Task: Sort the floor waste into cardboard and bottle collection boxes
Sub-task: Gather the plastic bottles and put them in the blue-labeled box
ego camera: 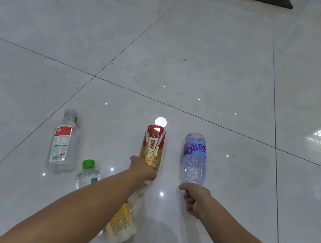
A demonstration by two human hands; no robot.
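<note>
Your left hand (143,168) has the carton (153,145): red at the top, gold below, with white panels and small dark print. The water bottle (194,157) in your right hand (193,199) is clear, with a purple and blue label lettered in white. The square bottle (64,142) is clear; its label runs red, then white with dark print, then a green band. The small bottle (87,173) is clear with a bright green cap and a teal mark. The crumpled bottle (122,224) under your left forearm carries a yellow label with dark print. The floor (207,55) is glossy white tile, faintly grey-mottled, crossed by thin dark lines.
</note>
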